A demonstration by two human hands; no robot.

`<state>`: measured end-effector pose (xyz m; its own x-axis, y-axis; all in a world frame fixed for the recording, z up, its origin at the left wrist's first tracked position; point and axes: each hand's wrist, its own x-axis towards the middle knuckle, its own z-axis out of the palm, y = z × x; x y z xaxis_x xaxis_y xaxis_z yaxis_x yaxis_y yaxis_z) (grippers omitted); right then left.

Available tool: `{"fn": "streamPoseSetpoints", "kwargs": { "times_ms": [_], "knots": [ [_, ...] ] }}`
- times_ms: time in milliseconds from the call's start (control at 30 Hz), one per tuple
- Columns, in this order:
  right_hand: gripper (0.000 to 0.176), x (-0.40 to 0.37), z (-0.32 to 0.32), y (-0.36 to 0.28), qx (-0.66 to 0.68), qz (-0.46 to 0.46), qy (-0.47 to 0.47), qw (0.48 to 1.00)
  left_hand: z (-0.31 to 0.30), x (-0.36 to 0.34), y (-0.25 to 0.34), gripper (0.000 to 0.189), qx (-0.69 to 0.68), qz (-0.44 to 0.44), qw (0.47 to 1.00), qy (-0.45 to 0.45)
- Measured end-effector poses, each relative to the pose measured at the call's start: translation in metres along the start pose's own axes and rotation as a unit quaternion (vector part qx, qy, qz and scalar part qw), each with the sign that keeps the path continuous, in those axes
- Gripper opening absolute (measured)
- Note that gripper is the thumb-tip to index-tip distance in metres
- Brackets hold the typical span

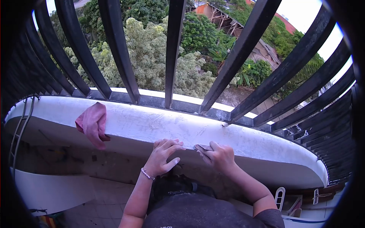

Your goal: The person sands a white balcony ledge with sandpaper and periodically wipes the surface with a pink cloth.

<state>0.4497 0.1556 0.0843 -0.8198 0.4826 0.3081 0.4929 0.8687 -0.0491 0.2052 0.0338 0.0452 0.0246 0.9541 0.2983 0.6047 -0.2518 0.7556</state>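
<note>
My right hand [220,156] is closed around a folded dark grey piece of sandpaper [204,148], which lies against the front edge of the white ledge [152,121]. To its left, my left hand [165,155] rests its fingertips on the same edge, thumb held apart, with nothing in it. Pale dust shows on the fingers of both hands. A pink cloth [93,123] hangs over the ledge further left. Scuffs and patchy marks cover the ledge's top near my hands.
Black metal railing bars [172,57] rise from the ledge's far side, with trees beyond. A ladder [19,133] leans at the far left. Below lies a tiled floor [102,201]. Several items, including a white slotted handle [280,198], are at the lower right.
</note>
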Motion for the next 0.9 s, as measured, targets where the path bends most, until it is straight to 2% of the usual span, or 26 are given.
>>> {"fn": "streamPoseSetpoints", "kwargs": {
  "times_ms": [167,267,367,400,567,667,767,900],
  "knots": [
    [0.018,0.023,0.028,-0.022,0.003,0.015,0.046,0.999,-0.009,0.009,0.012,0.037,-0.005,-0.026,1.0,-0.013],
    [0.018,0.017,0.018,-0.021,0.015,0.024,0.041,0.999,-0.008,0.006,0.008,0.028,0.021,0.002,0.998,0.057],
    [0.017,-0.01,-0.005,-0.008,0.027,0.043,0.006,0.999,-0.011,-0.006,-0.012,0.019,0.061,-0.032,0.985,0.16],
    [0.017,-0.006,-0.005,-0.006,0.02,0.035,0.012,0.999,-0.013,-0.008,-0.014,0.018,0.054,-0.033,0.984,0.169],
    [0.021,0.035,0.03,-0.023,0.03,0.031,0.066,0.997,-0.023,-0.006,-0.016,0.016,0.05,-0.026,0.986,0.156],
    [0.021,0.025,0.023,-0.02,0.025,0.023,0.044,0.998,-0.025,-0.005,-0.018,0.015,0.041,-0.027,0.986,0.159],
    [0.021,-0.004,-0.01,-0.007,0.013,0.027,-0.028,0.999,-0.027,-0.006,-0.02,0.013,0.029,-0.029,0.987,0.157],
    [0.019,0.0,-0.007,-0.01,-0.006,-0.021,-0.014,1.0,-0.026,-0.007,-0.018,0.011,0.012,-0.036,0.986,0.165]
  ]
}}
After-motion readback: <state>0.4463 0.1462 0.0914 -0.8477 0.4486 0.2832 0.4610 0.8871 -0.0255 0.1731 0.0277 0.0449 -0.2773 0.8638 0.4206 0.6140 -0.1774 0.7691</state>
